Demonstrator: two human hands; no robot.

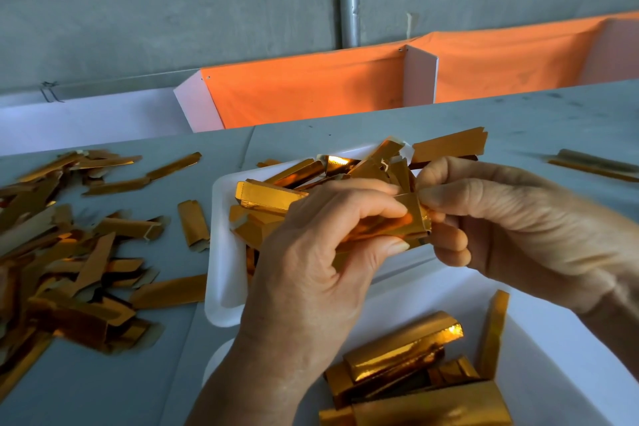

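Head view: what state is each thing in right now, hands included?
Gold piece: held up by both hands, folded lengthwise.
Left hand: pinches its near side.
Right hand: pinches its right end.
Far tray: heaped with mixed foil pieces.
Near tray: holds folded foil boxes.
Flat strips: lying loose in a pile at left.

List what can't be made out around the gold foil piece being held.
Head view, gold foil piece: mostly covered by the left hand and right hand, so its shape is unclear.
Head view, white tray: near side partly hidden behind the left hand.
Head view, loose gold pile: cut off by the left frame edge.
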